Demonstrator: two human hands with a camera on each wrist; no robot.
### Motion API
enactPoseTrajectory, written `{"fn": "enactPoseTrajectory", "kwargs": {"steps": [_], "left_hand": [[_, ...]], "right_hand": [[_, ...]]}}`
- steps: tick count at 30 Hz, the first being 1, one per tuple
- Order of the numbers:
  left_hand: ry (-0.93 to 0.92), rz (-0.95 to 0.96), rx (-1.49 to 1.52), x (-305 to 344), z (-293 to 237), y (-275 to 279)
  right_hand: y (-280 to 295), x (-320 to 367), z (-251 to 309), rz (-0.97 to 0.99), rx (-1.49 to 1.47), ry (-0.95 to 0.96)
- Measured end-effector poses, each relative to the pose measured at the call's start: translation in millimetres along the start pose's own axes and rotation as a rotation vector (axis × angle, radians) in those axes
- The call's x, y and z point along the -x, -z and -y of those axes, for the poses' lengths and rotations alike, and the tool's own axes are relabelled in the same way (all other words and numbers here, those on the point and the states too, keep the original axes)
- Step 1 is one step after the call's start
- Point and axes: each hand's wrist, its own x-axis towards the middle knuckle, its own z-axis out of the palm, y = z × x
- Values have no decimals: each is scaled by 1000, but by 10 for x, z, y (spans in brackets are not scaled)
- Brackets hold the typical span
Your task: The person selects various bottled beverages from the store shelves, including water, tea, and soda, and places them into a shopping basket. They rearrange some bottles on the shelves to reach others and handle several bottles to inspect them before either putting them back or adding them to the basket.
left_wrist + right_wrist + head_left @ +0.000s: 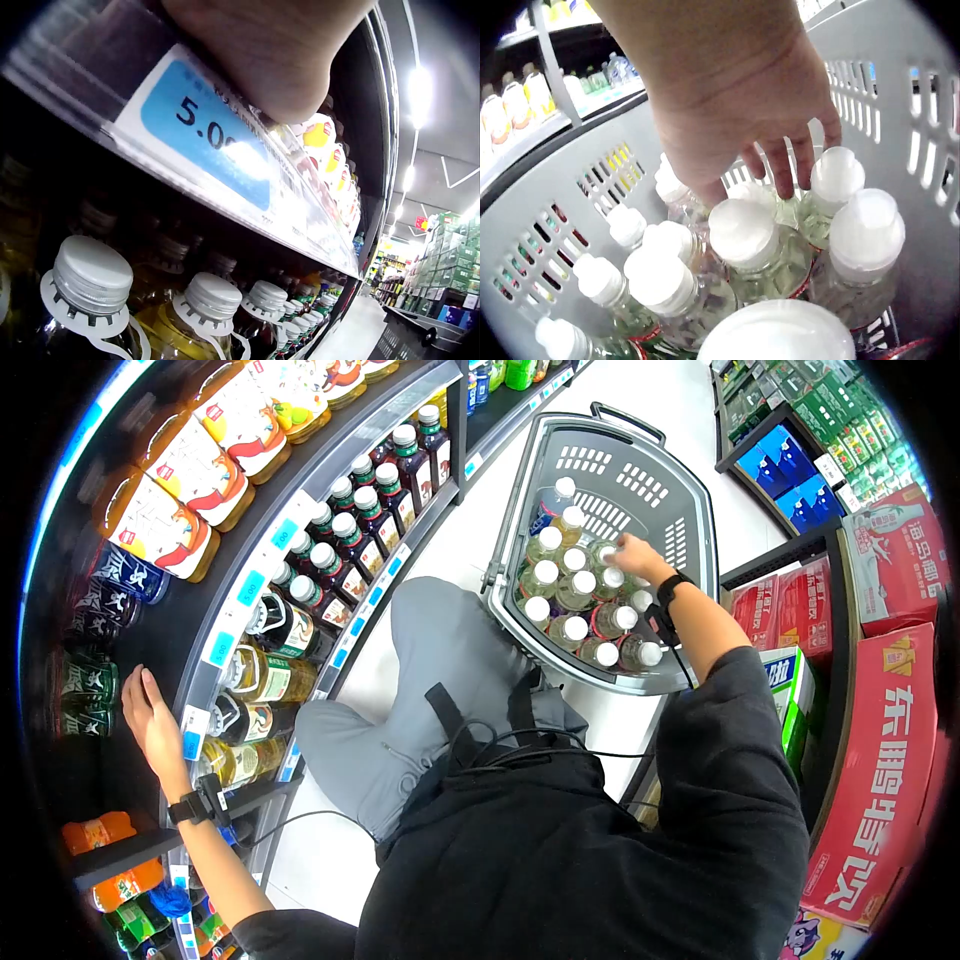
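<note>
Basket (628,448) of white-capped bottles (583,582), right grip (641,557) among them, hold unclear, left grip (154,726) straight-fingered

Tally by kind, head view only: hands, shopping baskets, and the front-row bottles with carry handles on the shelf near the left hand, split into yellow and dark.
Left hand and right hand: 2
Shopping basket: 1
Yellow handled bottles: 2
Dark handled bottles: 2
Total: 7

Bottles (577,594) in basket (690,490) beside shelf (262,565)
</note>
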Motion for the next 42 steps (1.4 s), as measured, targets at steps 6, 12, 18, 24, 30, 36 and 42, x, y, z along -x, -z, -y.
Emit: {"fn": "enactPoseTrajectory", "kwargs": {"steps": [6,12,18,24,30,36,42], "left_hand": [[24,-20,2,-15,47,-21],[41,-27,24,36,-77,35],[44,-28,31,11,-1,28],[-189,-275,74,93,-137,35],[-642,-52,634,664,-1845,393],[-513,20,914,1146,-2786,316],[-217,-25,833,1121,-2038,303]], "right_hand": [[-254,-18,272,-93,86,-150],[-149,13,195,-162,29,-71],[560,141,-31,-499,-98,34],[1630,1111,634,-710,-122,460],[2233,2185,1534,-749,-380,800],[2070,2657,1974,-414,-792,1048],[1757,2876,2172,-361,-738,1382]]}}
